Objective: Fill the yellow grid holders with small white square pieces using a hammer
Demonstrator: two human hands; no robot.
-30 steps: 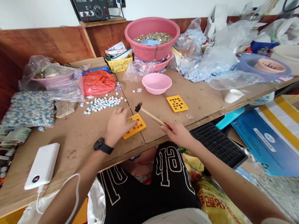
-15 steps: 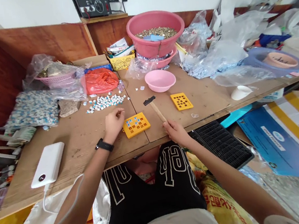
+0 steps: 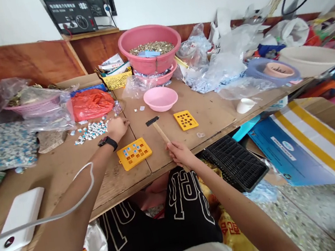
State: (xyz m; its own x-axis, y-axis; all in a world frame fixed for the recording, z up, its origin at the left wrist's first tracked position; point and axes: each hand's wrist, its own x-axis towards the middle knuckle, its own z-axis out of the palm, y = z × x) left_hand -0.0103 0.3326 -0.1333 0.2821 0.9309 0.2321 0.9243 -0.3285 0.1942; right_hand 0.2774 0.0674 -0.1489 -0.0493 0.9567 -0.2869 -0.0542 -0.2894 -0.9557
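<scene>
Sitting part-filled on the near side of the desk (image 3: 212, 110), the left yellow tray (image 3: 124, 161) has empty slots (image 3: 137, 155) remaining, while the left hand (image 3: 118, 129), grip unclear, is beside loose pieces (image 3: 92, 131) and the right hand's (image 3: 180, 152) grip clamps a hammer (image 3: 161, 132).

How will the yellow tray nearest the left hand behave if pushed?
The yellow tray looks like moulded plastic, so it's probably stiff. Lying low and flat, it should slide rather than tip. The small blue-and-white pieces in some of its openings might spill if it tilts.
</scene>
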